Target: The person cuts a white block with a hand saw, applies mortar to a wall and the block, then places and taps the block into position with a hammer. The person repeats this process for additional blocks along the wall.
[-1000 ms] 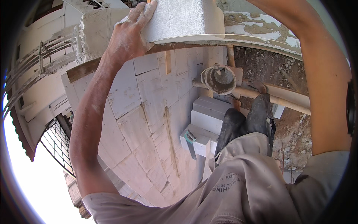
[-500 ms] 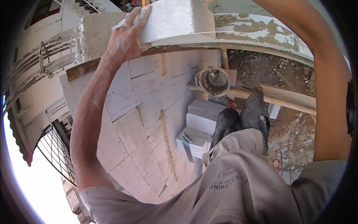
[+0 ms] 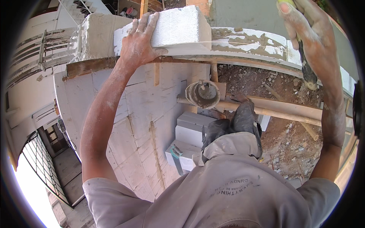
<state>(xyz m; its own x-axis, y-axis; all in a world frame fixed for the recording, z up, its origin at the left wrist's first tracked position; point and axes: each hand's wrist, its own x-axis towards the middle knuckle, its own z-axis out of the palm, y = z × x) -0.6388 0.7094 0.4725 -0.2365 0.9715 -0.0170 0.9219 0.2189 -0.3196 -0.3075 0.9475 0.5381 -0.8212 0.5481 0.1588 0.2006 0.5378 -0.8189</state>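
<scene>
Block (image 3: 176, 27), white, under left hand (image 3: 137, 45), fingers (image 3: 151, 24) spread, right hand (image 3: 317, 40), fingers wrapped round black-handled tool (image 3: 306, 67)

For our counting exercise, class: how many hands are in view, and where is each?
2: the left hand is spread against the white block at upper left; the right hand, at upper right and partly cut off, holds a dark-handled tool.

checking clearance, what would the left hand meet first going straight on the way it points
The left hand would probably meet the wooden strip beyond the white block, though depth there is unclear.
</scene>
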